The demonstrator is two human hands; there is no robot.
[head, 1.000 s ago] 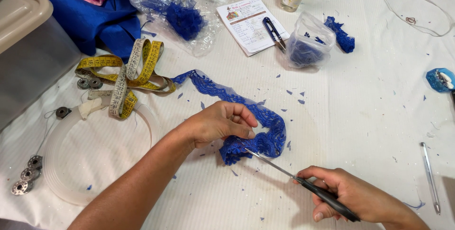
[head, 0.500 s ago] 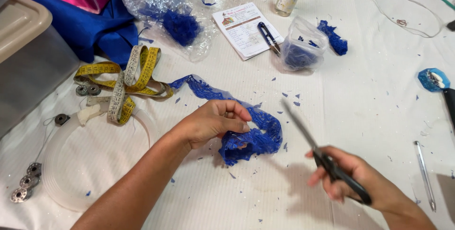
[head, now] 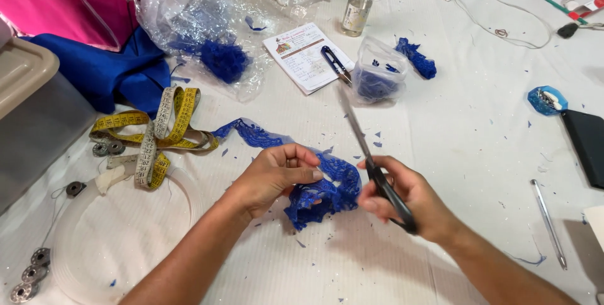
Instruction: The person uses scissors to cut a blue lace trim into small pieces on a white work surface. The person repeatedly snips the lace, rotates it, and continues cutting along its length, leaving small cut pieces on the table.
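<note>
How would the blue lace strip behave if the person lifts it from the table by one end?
The blue lace strip would probably hang limp: it already bunches and folds under the left hand. It seems light, being thin and openwork. Its edges may shed, judging by blue scraps scattered on the table.

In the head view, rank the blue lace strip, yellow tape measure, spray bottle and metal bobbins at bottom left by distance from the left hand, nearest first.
From the left hand:
1. Blue lace strip, held under its fingers.
2. Yellow tape measure, to its left on the table.
3. Metal bobbins, bottom left corner.
4. Spray bottle, far side, top centre.
</note>
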